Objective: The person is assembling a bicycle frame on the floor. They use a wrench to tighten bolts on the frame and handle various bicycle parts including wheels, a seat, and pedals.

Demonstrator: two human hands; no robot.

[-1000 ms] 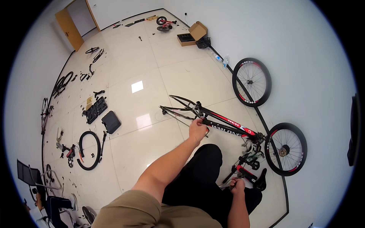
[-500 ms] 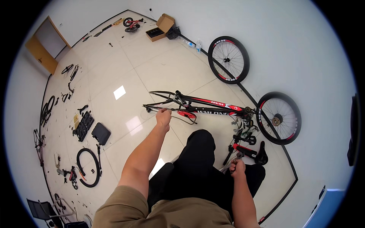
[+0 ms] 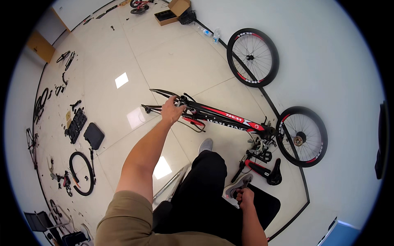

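Note:
A black, red and white bicycle frame (image 3: 223,112) lies on the tiled floor in front of me. My left hand (image 3: 172,110) reaches to its left end, closed around the top of the seat tube. The red chainring (image 3: 194,121) and a loosely hanging chain are just below that hand. Above my lap, beside my shoe (image 3: 239,184), my right hand (image 3: 245,197) is a fist around a dark, narrow thing; its kind is mostly hidden. Pedals (image 3: 264,156), a red-and-black seatpost piece (image 3: 257,167) and a black saddle (image 3: 274,174) lie right of my knees.
Two wheels, one (image 3: 250,58) farther and one (image 3: 301,138) nearer, lean at the right wall. On the left are an open tool case (image 3: 76,126), a closed black case (image 3: 94,136), a tyre (image 3: 71,164) and scattered bicycle parts. A cardboard box (image 3: 180,7) and bottles (image 3: 216,36) stand far off.
My left hand has moved from near the chain up to the seat tube. The right hand has dropped lower and nearer to me. My view has shifted, and my shoes now show.

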